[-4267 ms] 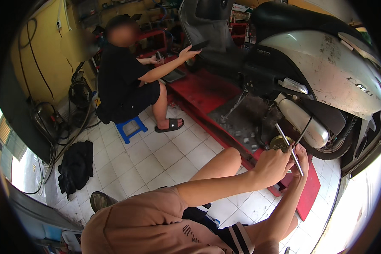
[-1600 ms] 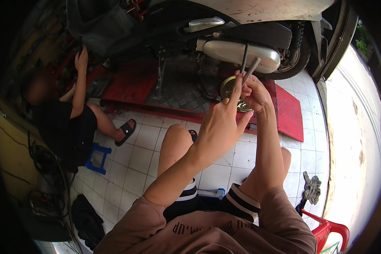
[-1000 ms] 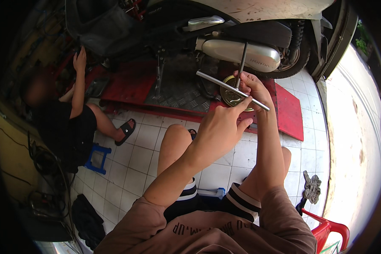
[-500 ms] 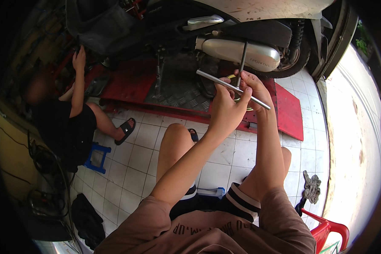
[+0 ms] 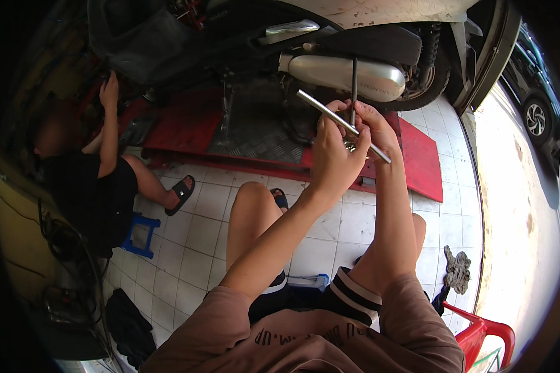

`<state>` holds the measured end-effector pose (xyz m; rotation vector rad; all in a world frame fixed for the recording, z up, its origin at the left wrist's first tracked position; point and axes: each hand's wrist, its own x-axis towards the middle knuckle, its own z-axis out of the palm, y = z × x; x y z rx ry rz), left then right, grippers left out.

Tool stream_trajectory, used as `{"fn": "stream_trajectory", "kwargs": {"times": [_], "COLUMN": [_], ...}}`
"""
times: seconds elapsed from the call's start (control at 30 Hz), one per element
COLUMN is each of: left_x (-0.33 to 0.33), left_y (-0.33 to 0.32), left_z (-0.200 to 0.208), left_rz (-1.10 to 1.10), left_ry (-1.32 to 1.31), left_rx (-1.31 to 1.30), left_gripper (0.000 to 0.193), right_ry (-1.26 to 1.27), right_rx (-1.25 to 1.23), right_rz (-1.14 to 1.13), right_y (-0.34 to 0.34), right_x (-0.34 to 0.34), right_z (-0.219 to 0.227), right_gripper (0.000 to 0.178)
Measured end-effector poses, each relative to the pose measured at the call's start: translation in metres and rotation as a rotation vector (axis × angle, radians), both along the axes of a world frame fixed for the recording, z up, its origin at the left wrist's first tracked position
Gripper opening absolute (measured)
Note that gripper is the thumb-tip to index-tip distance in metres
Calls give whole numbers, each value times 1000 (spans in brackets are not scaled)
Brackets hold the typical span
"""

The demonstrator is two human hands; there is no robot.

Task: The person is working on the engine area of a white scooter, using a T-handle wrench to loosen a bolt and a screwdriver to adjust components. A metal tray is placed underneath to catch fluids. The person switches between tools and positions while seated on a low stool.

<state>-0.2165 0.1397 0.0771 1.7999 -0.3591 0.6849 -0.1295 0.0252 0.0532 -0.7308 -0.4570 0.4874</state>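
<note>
Both hands are raised in front of the scooter (image 5: 348, 76), holding a T-handle wrench (image 5: 322, 107). Its silver crossbar slants from upper left to lower right. The darker shaft points away, toward the scooter's silver cover. My left hand (image 5: 336, 149) has its fingers curled around the crossbar, the thumb lying near the joint. On the other side, my right hand (image 5: 378, 127) pinches the shaft close to the crossbar. A small gold-coloured thing (image 5: 351, 147) shows between the hands, too small to make out.
The scooter stands on a red lift platform (image 5: 426, 161). At left a co-worker (image 5: 84, 180) sits by a blue stool (image 5: 142, 235), one hand raised to the scooter's front. A red chair (image 5: 479, 336) and a grey rag (image 5: 457, 270) are at right. Outside is a car (image 5: 535, 93).
The crossbar has turned steeper, its upper end shifting right and up. Both hands still hold the wrench. A dark car has come into view outside at right. My view has shifted slightly.
</note>
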Motion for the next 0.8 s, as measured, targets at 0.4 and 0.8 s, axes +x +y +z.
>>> {"fn": "stream_trajectory", "kwargs": {"times": [0.4, 0.8], "left_x": [91, 211], "left_y": [73, 34], "left_z": [-63, -187], "left_rz": [-440, -556], "left_ry": [743, 597], "left_rx": [1070, 1043], "left_gripper": [36, 29], "right_ry": [54, 87], "right_rx": [-390, -1167], "right_rz": [33, -105], "right_y": [-90, -146], "right_x": [-35, -61], "right_z": [16, 1], "right_gripper": [21, 22]}}
